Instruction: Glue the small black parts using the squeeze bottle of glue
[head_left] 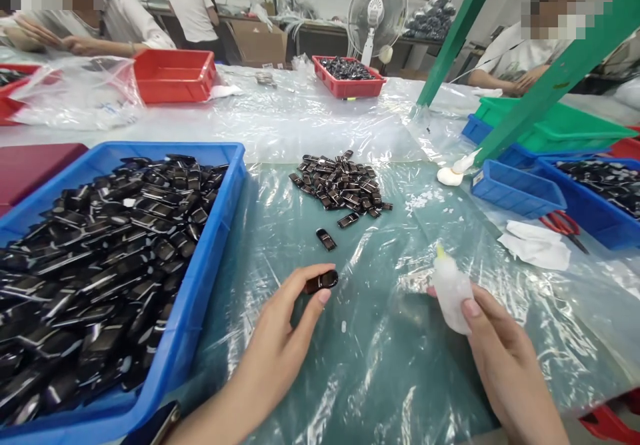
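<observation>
Between the thumb and fingers of my left hand is a small glossy black plastic part with a rounded end. My right hand grips a white squeeze bottle, its yellowish tip pointing up and away from me. A single black part lies just beyond my left hand, in front of a heap of similar parts. Right of that heap are scattered small white pieces. One small white piece rests on the plastic-covered table between my hands.
A large blue bin full of black parts stands at left. At right are a small blue tray, red-handled scissors, white tissue and a green post. Red trays and a fan are farther back, with other people seated.
</observation>
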`<state>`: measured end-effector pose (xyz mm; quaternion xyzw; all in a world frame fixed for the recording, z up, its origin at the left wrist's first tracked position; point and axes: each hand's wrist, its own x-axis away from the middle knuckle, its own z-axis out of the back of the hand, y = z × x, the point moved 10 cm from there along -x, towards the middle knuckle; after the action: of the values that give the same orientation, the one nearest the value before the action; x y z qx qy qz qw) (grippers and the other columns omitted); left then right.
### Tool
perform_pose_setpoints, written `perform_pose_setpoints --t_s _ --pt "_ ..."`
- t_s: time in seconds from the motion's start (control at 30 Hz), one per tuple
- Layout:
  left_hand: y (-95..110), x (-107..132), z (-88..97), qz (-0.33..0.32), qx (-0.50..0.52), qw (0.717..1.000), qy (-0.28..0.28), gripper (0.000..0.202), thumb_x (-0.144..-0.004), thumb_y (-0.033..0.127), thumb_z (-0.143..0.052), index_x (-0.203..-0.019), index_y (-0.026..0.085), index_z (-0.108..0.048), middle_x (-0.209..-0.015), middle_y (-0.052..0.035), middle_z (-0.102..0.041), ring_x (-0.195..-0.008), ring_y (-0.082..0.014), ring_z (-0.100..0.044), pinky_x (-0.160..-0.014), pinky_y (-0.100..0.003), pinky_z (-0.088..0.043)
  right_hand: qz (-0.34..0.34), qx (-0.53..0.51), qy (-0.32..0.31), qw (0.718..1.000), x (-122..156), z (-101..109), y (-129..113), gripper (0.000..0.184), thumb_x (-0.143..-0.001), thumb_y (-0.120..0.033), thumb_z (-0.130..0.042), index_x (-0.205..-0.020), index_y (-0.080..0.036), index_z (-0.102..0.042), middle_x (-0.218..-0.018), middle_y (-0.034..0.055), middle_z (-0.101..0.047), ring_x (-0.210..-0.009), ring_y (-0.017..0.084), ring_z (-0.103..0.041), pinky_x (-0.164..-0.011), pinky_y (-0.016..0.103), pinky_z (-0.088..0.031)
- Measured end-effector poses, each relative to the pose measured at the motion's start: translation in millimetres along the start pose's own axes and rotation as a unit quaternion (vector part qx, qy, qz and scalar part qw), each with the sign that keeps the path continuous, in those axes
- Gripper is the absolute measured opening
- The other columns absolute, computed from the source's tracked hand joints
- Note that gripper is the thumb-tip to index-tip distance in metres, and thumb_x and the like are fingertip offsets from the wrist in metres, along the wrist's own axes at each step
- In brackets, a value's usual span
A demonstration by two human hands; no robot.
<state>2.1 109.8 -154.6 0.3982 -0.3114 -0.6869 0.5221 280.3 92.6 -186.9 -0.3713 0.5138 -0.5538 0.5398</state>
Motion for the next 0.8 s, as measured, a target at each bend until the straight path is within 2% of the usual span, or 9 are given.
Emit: perform_pose_setpoints --t_s 0.1,0.23,0.33,0.4,0.43,0.5,0.57,0.67,0.8 --pt "-5 3 -7.3 0.023 0.02 0.999 -0.02 0.025 -0.106 0.035 -0.044 -0.127 0.028 -0.055 -0.114 -0.0016 -0.064 -0.105 -0.0151 -0.063 -0.063 -0.019 -0.051 -0.006 0.018 0.001 1.0 -13 -2 -1 0.046 -0.094 -0.05 -0.073 -0.126 -0.018 -0.06 -0.125 0.0094 -0.057 -0.121 0.023 -0.053 -0.093 0.021 -0.05" --pt "-2 4 -6.9 0.01 0.023 1.0 -0.013 0.025 -0.106 0.036 -0.043 -0.125 0.026 -0.054 -0.111 -0.0021 -0.065 -0.104 -0.0154 -0.063 -0.074 -0.025 -0.053 0.012 0.066 0.0 0.998 -16 -13 -4 0.05 -0.092 -0.051 -0.074 -0.125 -0.019 -0.053 -0.127 0.0093 -0.055 -0.124 0.024 -0.05 -0.076 0.021 -0.054" --pt "-3 3 -5.5 0.012 0.032 0.999 -0.008 0.025 -0.106 0.036 -0.043 -0.124 0.023 -0.054 -0.111 -0.004 -0.065 -0.104 -0.0162 -0.063 -0.068 -0.023 -0.052 0.08 0.131 0.102 0.983 5 -4 -25 0.045 -0.094 -0.047 -0.075 -0.122 -0.022 -0.051 -0.126 0.0061 -0.052 -0.116 0.019 -0.053 -0.077 0.02 -0.05" --pt "-4 3 -4.7 0.012 0.03 0.999 -0.001 0.025 -0.106 0.037 -0.043 -0.125 0.024 -0.054 -0.111 -0.0034 -0.065 -0.104 -0.0158 -0.063 -0.067 -0.022 -0.051 0.167 0.217 0.155 0.949 26 -7 -54 0.024 -0.101 -0.038 -0.068 -0.113 -0.021 -0.055 -0.113 0.0048 -0.053 -0.108 0.017 -0.052 -0.083 0.023 -0.045" --pt "-4 3 -4.3 0.008 0.028 1.0 0.003 0.024 -0.106 0.036 -0.043 -0.125 0.025 -0.054 -0.111 -0.0027 -0.065 -0.104 -0.0154 -0.062 -0.07 -0.022 -0.052 0.219 0.239 0.089 0.942 33 -27 -66 0.011 -0.105 -0.027 -0.062 -0.113 -0.022 -0.057 -0.11 0.0045 -0.053 -0.106 0.017 -0.052 -0.085 0.026 -0.045" --pt "-3 4 -4.9 -0.001 0.028 1.0 0.005 0.023 -0.106 0.034 -0.044 -0.124 0.025 -0.053 -0.111 -0.0014 -0.064 -0.105 -0.0147 -0.062 -0.08 -0.025 -0.051 0.307 0.267 -0.097 0.908 50 -77 -80 0.024 -0.108 -0.011 -0.048 -0.128 -0.024 -0.052 -0.116 0.0049 -0.053 -0.11 0.019 -0.049 -0.088 0.032 -0.046" --pt "-4 6 -7.2 -0.001 0.037 0.999 -0.001 0.022 -0.105 0.033 -0.045 -0.125 0.026 -0.054 -0.112 -0.0004 -0.064 -0.106 -0.014 -0.061 -0.086 -0.027 -0.05 0.341 0.306 -0.219 0.862 60 -113 -80 0.034 -0.106 -0.005 -0.037 -0.135 -0.019 -0.049 -0.126 0.0072 -0.05 -0.115 0.023 -0.047 -0.086 0.039 -0.047" --pt "-6 8 -10.4 0.013 0.048 0.999 -0.012 0.022 -0.105 0.034 -0.046 -0.124 0.029 -0.055 -0.113 0.0025 -0.063 -0.106 -0.0119 -0.061 -0.087 -0.024 -0.048 0.391 0.349 -0.234 0.819 56 -135 -82 0.037 -0.105 -0.001 -0.027 -0.125 -0.008 -0.056 -0.12 0.0113 -0.053 -0.106 0.027 -0.052 -0.075 0.041 -0.047" --pt "-2 6 -10.3 0.003 0.042 0.999 -0.006 0.02 -0.105 0.033 -0.046 -0.123 0.033 -0.054 -0.113 0.0082 -0.063 -0.105 -0.0074 -0.06 -0.086 -0.019 -0.047 0.415 0.342 -0.247 0.806 45 -149 -81 0.037 -0.096 0.007 -0.029 -0.109 -0.002 -0.062 -0.101 0.0123 -0.055 -0.088 0.026 -0.052 -0.066 0.038 -0.044"
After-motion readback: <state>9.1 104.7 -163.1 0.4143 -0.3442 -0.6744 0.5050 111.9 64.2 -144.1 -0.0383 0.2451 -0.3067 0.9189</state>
